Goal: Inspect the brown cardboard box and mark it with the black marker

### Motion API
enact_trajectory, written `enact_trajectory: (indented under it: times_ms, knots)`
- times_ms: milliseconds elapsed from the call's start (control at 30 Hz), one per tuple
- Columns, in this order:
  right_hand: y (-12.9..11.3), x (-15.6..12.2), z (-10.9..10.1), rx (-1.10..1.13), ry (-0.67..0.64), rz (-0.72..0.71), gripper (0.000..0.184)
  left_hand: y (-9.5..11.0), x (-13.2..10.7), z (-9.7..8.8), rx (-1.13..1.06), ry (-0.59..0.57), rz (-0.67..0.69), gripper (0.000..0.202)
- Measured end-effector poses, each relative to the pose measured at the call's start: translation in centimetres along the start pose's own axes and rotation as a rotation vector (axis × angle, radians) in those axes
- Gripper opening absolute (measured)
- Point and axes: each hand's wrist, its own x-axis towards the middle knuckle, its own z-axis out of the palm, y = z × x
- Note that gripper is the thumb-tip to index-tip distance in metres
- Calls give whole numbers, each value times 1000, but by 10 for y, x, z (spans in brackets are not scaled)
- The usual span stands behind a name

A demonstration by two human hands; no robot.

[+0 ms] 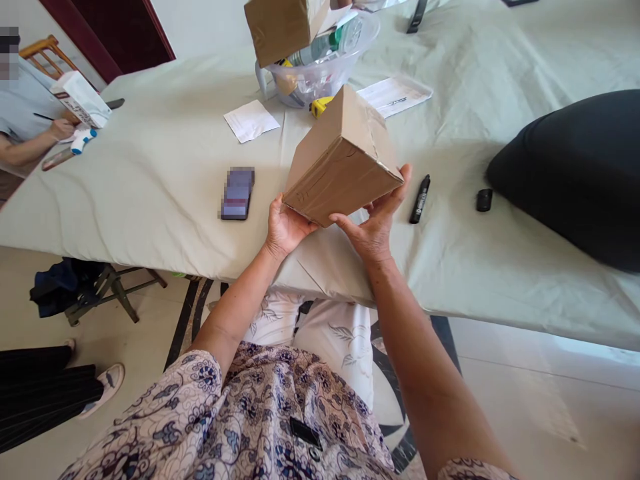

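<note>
A brown cardboard box (345, 157) is tilted above the near edge of the cloth-covered table, held between both hands. My left hand (289, 227) cups its lower left corner, with the thumb against the side. My right hand (375, 223) grips the lower right, thumb on the near edge and fingers at the right corner. Clear tape runs over the box's right face. To the right of my right hand lies a black marker (420, 199), and farther right a small black cylinder (484, 200). A phone (237, 193) lies left of my left hand.
Behind the box, a clear plastic basin (320, 77) holds bottles and other items, with another cardboard box (280, 30) above it. A yellow tape measure (320, 107) and papers (251, 121) lie nearby. A large black object (575, 180) stands right. A person (30, 127) sits far left.
</note>
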Motion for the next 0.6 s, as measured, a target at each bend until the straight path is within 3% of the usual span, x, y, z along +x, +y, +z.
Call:
enact_trajectory:
  times_ms: [100, 267, 367, 600]
  knots:
    - [2, -1, -3, -191, -25, -87, 131, 2, 1, 1, -44, 39, -66, 67]
    - [2, 0, -5, -383, 15, -194, 109, 3, 1, 2, -72, 30, -159, 87]
    - [1, 0, -4, -395, 58, -246, 103, 4, 0, 5, -63, 12, -191, 95]
    - [1, -1, -11, -303, 115, -322, 78, 4, 0, 6, -46, 77, -186, 85]
